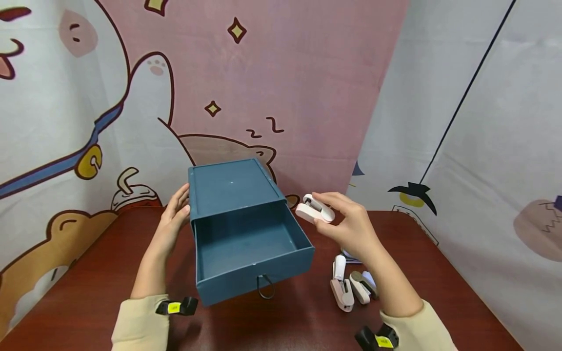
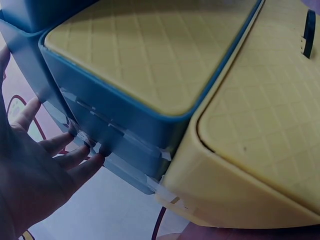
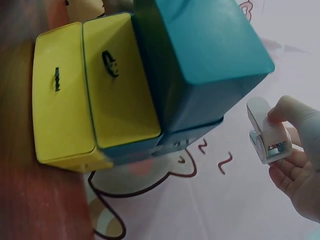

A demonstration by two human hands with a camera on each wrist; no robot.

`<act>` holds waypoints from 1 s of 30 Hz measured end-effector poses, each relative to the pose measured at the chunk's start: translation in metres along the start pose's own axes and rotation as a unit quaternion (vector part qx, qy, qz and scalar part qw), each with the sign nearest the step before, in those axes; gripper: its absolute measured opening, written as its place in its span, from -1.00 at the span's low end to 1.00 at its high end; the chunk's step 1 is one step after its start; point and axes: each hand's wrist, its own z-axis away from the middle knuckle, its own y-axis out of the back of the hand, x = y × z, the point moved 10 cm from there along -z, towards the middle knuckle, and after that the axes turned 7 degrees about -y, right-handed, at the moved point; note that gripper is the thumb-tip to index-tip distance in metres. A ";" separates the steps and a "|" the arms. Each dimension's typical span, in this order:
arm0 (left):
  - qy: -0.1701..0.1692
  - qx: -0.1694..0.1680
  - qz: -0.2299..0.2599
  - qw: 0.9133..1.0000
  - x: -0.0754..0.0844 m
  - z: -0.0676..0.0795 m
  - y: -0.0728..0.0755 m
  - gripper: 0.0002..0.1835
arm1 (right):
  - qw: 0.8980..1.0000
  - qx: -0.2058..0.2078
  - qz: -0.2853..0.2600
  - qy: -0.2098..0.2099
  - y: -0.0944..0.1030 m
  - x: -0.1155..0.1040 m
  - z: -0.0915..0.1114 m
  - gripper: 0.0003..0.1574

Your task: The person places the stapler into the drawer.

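Observation:
A blue drawer unit (image 1: pixel 232 183) stands at the centre with its top drawer (image 1: pixel 254 270) pulled out; the drawer's inside is bare. My left hand (image 1: pixel 172 214) rests its fingertips on the unit's left side. Seen from the left wrist, extended fingers (image 2: pixel 80 167) touch the blue wall. My right hand (image 1: pixel 351 222) pinches a small white stapler (image 1: pixel 314 209) between thumb and fingers, raised just right of the drawer. The right wrist view shows the stapler (image 3: pixel 270 132) apart from the unit, its lever lifted.
Several small staplers, including a pink one (image 1: pixel 343 295) and a grey-and-white one (image 1: pixel 360 288), lie on the brown table (image 1: pixel 246 326) at right, partly behind my forearm. Lower yellow-fronted drawers (image 3: pixel 62 95) show in the wrist views. A patterned curtain (image 1: pixel 298 73) hangs behind.

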 end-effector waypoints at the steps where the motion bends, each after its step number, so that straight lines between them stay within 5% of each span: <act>1: 0.001 0.000 -0.001 1.000 0.000 0.000 0.000 -0.38 | 1.000 -0.003 -0.007 0.002 0.000 -0.002 -0.001 -0.39; 14: 0.001 0.002 -0.007 1.000 0.000 0.000 0.001 -0.38 | 0.991 -0.073 -0.103 0.045 -0.021 -0.041 -0.008 -0.40; 30: 0.004 0.003 -0.009 1.000 0.000 0.000 0.000 -0.39 | 0.977 -0.202 -0.064 0.023 -0.065 -0.041 -0.006 -0.42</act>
